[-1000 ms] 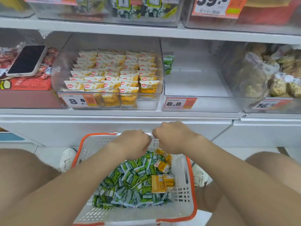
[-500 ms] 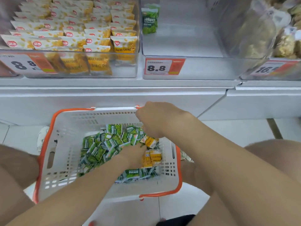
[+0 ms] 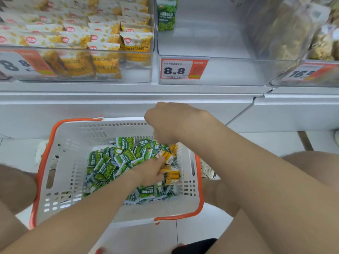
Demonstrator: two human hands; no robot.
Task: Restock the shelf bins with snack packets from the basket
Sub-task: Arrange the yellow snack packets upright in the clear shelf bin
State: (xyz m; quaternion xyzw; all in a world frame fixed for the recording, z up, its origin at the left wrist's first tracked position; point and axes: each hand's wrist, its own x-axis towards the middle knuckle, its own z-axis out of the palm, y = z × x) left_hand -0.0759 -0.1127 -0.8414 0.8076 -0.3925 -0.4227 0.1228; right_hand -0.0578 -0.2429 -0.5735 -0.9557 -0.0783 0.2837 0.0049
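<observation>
A white basket with an orange rim (image 3: 60, 180) sits on the floor below the shelf, holding several green snack packets (image 3: 104, 171) and a few yellow packets (image 3: 172, 177) at its right side. My left hand (image 3: 148, 173) is down inside the basket, its fingers curled over a yellow packet (image 3: 167, 156). My right hand (image 3: 165, 121) is curled at the basket's far rim; its fingertips are hidden. On the shelf, the left clear bin (image 3: 91, 70) is full of yellow packets. The middle bin (image 3: 211, 74) holds one green packet (image 3: 166, 15) at the back.
A third bin (image 3: 311, 52) of pale wrapped snacks stands at the right. Price tags 8.8 (image 3: 183, 69) and 16 (image 3: 308, 72) hang on the bin fronts. My bare knees flank the basket, and a white shoe (image 3: 41, 151) shows behind it.
The view tilted down towards the basket. My left hand left the far rim and dropped in among the yellow packets. My right hand stayed at the rim.
</observation>
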